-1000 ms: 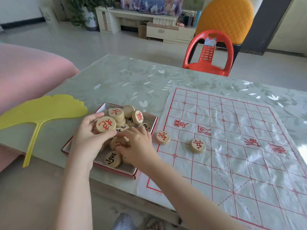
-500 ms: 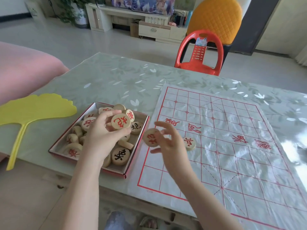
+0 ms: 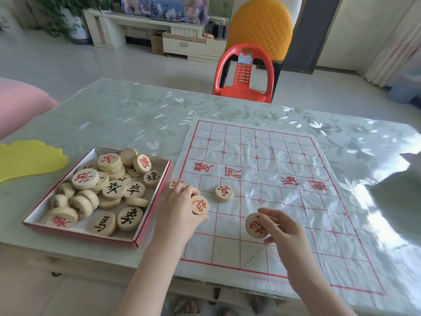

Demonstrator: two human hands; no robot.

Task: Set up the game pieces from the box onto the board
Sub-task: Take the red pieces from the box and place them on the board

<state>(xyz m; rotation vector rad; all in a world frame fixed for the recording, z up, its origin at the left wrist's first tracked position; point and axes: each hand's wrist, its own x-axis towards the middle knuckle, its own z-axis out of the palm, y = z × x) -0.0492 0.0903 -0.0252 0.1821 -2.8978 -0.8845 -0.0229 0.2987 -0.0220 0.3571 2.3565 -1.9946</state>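
A white sheet board (image 3: 268,192) with red grid lines lies on the table. An open red-edged box (image 3: 145,224) left of it holds several round wooden pieces (image 3: 112,190) with red or black characters. My left hand (image 3: 180,208) holds a red-lettered piece (image 3: 200,204) above the board's near left part. My right hand (image 3: 282,229) pinches another red-lettered piece (image 3: 256,225) over the near middle. One piece (image 3: 224,192) lies flat on the board. Another (image 3: 176,183) shows partly behind my left hand at the board's left edge.
The table (image 3: 127,115) has a green leaf-pattern cover. A yellow leaf-shaped fan (image 3: 29,158) lies left of the box. A red plastic chair (image 3: 245,76) stands beyond the far edge. A pale blurred shape (image 3: 396,197) sits at the right edge.
Both hands left the box and moved right over the board, each carrying a red-lettered piece. The right hand has gone further right and nearer to me.
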